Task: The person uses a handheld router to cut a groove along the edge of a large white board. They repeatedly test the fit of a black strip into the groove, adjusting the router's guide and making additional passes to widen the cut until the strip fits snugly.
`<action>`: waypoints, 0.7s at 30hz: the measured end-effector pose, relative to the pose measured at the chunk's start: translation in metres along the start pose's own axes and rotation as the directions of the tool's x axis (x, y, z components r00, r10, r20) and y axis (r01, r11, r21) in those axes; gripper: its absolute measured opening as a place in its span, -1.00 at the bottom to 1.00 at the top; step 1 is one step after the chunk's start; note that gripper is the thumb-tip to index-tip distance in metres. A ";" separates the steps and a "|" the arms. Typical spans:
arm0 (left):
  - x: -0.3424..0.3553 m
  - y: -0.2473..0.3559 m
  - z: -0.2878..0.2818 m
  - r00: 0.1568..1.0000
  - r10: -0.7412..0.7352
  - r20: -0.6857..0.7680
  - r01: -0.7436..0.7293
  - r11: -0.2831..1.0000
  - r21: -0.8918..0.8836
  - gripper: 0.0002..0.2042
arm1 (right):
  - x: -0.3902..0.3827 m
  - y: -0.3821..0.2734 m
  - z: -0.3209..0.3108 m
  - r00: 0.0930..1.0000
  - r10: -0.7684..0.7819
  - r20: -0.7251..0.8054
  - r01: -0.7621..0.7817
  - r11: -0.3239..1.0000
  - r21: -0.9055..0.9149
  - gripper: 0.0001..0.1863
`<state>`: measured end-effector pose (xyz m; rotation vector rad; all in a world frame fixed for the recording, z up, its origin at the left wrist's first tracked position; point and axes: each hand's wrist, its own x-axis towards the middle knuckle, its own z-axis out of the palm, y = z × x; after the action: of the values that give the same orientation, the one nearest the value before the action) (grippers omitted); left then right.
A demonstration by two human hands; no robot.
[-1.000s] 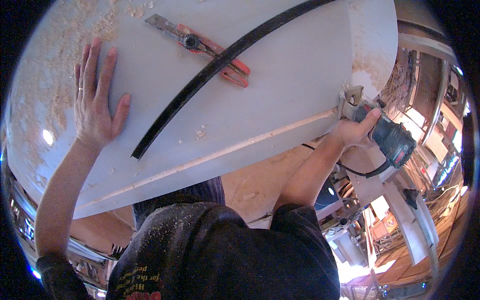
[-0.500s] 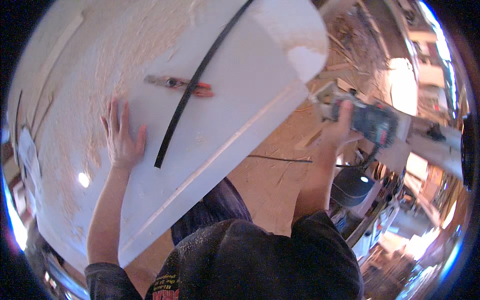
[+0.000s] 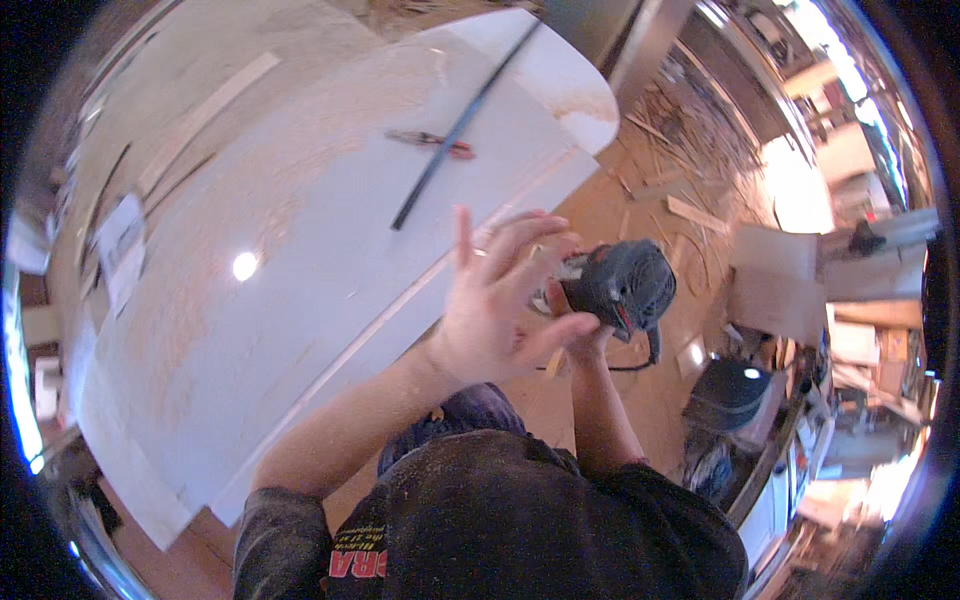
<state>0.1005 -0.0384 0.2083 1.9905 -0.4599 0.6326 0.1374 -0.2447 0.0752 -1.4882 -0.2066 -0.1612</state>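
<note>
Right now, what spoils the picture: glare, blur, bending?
In the head view, a white glare spot shines on the pale panel; in the head view, strong light leaves washed-out patches at the right; the head view's fisheye lens bends edges near its dark rim; in the head view, the left hand and red-handled cutter look slightly soft.

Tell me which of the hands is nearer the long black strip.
Left. In the picture, the left hand is raised below the black strip; the right hand is farther off, at the dark power tool.
</note>
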 end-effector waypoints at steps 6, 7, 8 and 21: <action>-0.070 0.046 -0.024 0.997 -0.060 0.051 0.057 0.996 0.063 -0.43 | -0.071 0.001 0.008 0.895 0.154 0.419 -0.275 0.930 0.246 -0.24; -0.078 0.053 -0.030 0.997 -0.072 0.026 0.070 0.995 0.065 -0.44 | -0.080 0.003 0.011 0.905 0.143 0.401 -0.229 0.957 0.177 -0.23; -0.086 0.059 -0.034 0.997 -0.082 0.003 0.082 0.994 0.067 -0.45 | -0.090 0.005 0.014 0.915 0.138 0.379 -0.190 0.976 0.104 -0.23; -0.107 0.066 -0.024 0.987 -0.108 -0.115 0.120 0.987 0.103 -0.43 | -0.100 -0.004 0.028 0.844 0.062 0.533 -0.324 0.851 0.414 -0.12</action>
<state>-0.0267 -0.0415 0.1990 2.0576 -0.2468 0.7037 0.0387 -0.2190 0.0574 -0.9991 -0.4749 0.4387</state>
